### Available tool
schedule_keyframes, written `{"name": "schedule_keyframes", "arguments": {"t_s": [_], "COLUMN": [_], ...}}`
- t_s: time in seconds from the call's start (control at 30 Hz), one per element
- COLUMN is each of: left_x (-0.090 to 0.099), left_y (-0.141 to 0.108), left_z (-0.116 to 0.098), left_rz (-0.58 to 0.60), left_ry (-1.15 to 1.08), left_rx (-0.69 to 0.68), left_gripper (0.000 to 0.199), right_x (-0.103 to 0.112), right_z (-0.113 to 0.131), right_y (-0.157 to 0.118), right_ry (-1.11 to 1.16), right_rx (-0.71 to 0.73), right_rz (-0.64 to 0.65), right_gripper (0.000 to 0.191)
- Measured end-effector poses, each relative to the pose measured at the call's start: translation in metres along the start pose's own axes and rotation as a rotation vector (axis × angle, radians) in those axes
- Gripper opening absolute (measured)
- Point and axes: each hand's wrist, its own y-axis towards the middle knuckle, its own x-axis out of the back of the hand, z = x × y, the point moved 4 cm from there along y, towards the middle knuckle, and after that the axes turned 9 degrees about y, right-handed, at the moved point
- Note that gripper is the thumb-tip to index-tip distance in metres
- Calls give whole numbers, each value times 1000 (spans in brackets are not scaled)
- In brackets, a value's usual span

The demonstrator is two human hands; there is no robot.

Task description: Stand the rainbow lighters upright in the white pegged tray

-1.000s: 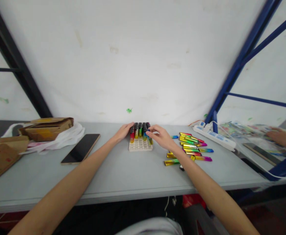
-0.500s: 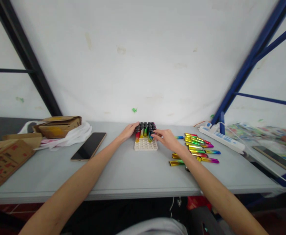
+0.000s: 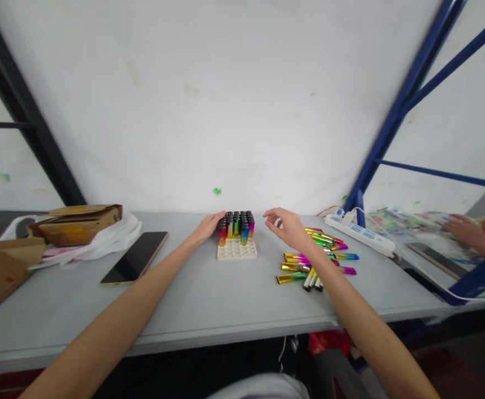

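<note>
A white tray with holes (image 3: 237, 254) stands on the table in front of me. Slim, shiny rainbow-coloured lighters (image 3: 244, 230) with black tops stand upright in its rear part, and bare holes show at the front. My left hand (image 3: 209, 226) is at the tray's left side, its fingers closed against the outer lighters; the fingertips are partly hidden. To the right of the tray my right hand (image 3: 286, 224) hangs apart from it, fingers curved and separated, with nothing visible between them. Below and beyond the right forearm lies a loose pile of similar lighters (image 3: 294, 277).
On the left are a phone (image 3: 136, 257), a cardboard box (image 3: 78, 224) on a white plastic bag (image 3: 113, 235), and another carton (image 3: 7, 271). A power strip (image 3: 361, 234) lies on the right by a blue post (image 3: 392, 127). Another person's hands (image 3: 470, 233) are at far right.
My right hand has let go of a lighter at the tray's front right and moved away to the right. My left hand stays at the tray. The view has shifted slightly.
</note>
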Motion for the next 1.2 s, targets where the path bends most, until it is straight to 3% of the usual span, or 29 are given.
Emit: {"name": "schedule_keyframes", "arguments": {"t_s": [0.23, 0.37, 0.5, 0.63, 0.9, 1.2], "left_x": [0, 0, 1, 1, 2, 3], "left_y": [-1, -3, -3, -2, -2, 1], "left_z": [-4, -6, -7, -5, -3, 2], "left_rz": [9, -7, -11, -9, -22, -22], "left_ry": [-13, -27, -21, -6, -2, -23], "left_rx": [21, 41, 36, 12, 60, 86], "left_gripper": [63, 64, 64, 62, 66, 66], "right_x": [107, 142, 148, 139, 136, 149], "right_z": [-8, -27, -47, -55, -50, -44], "right_y": [-53, -91, -116, -118, -115, -151], "right_ry": [-105, -128, -163, -269, -369, -437], "right_rx": [-153, -214, -263, -262, -199, -254], "right_rz": [-224, -272, -256, -214, -127, -192], "right_gripper": [24, 28, 25, 20, 12, 12]}}
